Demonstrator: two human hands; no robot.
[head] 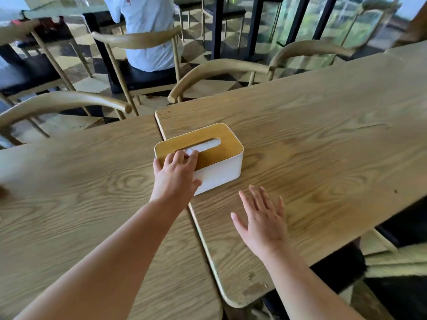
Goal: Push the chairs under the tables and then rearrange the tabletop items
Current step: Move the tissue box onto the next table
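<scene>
The left hand (pixel 176 174) clamps the tissue box's (pixel 208 158) near-left corner on the right desk (pixel 323 135), by the seam, probably to slide it; the right hand (pixel 261 218) hovers open, empty.

Two wood-grain surfaces stand edge to edge with a narrow dark seam between them. The left surface (pixel 69 192) carries nothing that can be seen. On the right surface (pixel 323 135), close to the seam, sits a white tissue box (pixel 217 172) with a wooden lid, one corner overhanging the seam.
</scene>
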